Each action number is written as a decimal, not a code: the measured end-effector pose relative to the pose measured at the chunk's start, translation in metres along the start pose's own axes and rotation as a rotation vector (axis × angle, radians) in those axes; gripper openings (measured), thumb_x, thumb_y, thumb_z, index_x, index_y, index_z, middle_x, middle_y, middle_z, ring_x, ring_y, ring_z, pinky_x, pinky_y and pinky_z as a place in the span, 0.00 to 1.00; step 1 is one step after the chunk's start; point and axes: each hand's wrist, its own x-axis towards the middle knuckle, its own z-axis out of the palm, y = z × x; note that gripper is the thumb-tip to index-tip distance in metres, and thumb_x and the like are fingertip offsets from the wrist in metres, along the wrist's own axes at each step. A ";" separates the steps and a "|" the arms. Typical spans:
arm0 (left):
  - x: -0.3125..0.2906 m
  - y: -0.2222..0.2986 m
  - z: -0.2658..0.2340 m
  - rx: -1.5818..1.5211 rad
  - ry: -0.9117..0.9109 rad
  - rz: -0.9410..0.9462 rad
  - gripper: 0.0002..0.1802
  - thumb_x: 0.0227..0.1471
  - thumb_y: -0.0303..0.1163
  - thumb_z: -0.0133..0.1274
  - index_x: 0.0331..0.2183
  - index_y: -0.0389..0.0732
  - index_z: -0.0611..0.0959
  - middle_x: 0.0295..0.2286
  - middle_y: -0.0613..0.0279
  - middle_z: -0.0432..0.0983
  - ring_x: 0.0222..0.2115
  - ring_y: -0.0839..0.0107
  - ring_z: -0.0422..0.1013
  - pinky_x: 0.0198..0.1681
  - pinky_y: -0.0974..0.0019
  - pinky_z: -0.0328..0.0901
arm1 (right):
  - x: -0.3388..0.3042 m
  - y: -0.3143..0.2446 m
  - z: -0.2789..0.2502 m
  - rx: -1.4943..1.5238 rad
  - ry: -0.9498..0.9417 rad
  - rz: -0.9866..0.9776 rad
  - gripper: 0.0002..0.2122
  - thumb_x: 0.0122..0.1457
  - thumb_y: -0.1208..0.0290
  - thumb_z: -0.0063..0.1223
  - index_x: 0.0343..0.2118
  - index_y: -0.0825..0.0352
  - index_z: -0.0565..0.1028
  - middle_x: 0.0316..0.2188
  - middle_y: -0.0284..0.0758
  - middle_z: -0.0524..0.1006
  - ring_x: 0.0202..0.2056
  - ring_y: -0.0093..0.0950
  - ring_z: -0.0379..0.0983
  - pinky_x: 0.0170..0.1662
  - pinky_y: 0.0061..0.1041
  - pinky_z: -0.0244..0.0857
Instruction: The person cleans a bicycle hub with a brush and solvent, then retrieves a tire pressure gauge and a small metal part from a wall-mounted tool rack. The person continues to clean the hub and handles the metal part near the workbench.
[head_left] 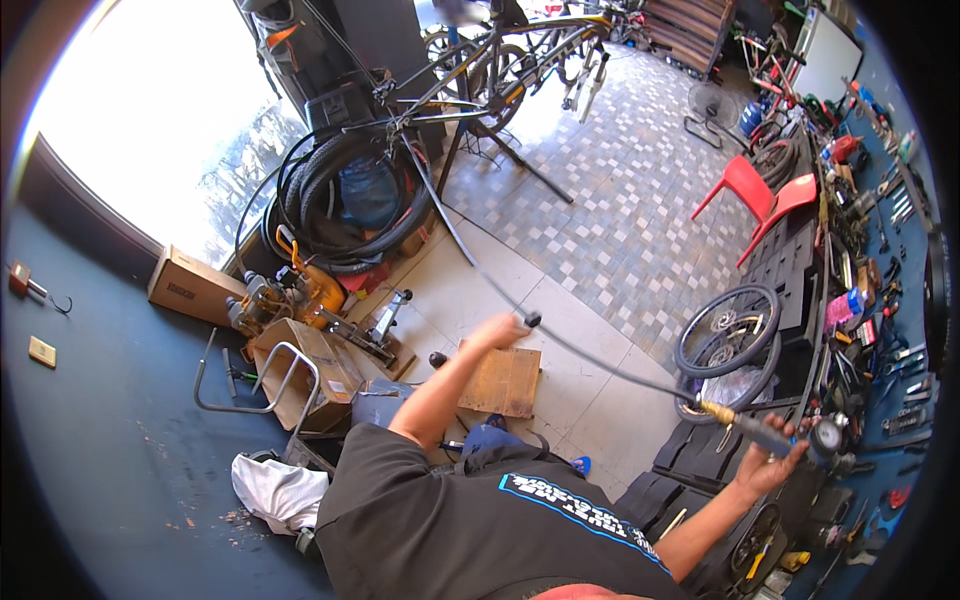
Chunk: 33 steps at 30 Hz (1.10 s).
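My right hand (768, 466) is wrapped round a tyre inflator gun (764, 436) at the right, beside the tool wall. A round gauge (827, 436) sits at the gun's far end, and a brass fitting (717, 411) joins it to a dark air hose (610, 368). The hose runs across the middle toward the bicycle stand. My left hand (500, 331) is closed above a small wooden stool (503, 382). A black rounded end (533, 319) shows at its fingers, close by the hose; what it belongs to is hidden.
A bicycle frame (520, 80) hangs on a stand whose leg (530, 175) reaches over the floor. Tyres (300, 205), an orange compressor (318, 290) and an open cardboard box (290, 350) stand left. Two wheels (728, 330) and a red chair (750, 190) line the right.
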 end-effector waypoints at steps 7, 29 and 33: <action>0.003 -0.103 -0.126 -0.984 0.876 -0.262 0.70 0.46 0.80 0.60 0.72 0.38 0.58 0.69 0.32 0.55 0.67 0.37 0.59 0.63 0.31 0.62 | -0.030 -0.034 -0.013 0.027 0.149 0.018 0.23 0.74 0.55 0.53 0.63 0.65 0.69 0.36 0.31 0.74 0.43 0.28 0.74 0.64 0.38 0.69; 0.106 -0.242 0.003 -0.322 0.135 -0.865 0.56 0.48 0.45 0.71 0.68 0.37 0.59 0.61 0.39 0.65 0.62 0.44 0.63 0.62 0.44 0.65 | -0.089 0.301 0.200 0.123 -0.047 0.836 0.25 0.61 0.57 0.71 0.57 0.58 0.71 0.39 0.34 0.83 0.50 0.44 0.81 0.66 0.54 0.67; 0.051 -0.290 0.028 -0.516 0.052 -0.742 0.31 0.56 0.40 0.62 0.55 0.34 0.72 0.45 0.40 0.76 0.41 0.44 0.74 0.41 0.42 0.72 | -0.093 0.302 0.194 0.139 -0.081 0.868 0.27 0.61 0.54 0.70 0.57 0.57 0.70 0.38 0.34 0.84 0.49 0.45 0.81 0.65 0.54 0.67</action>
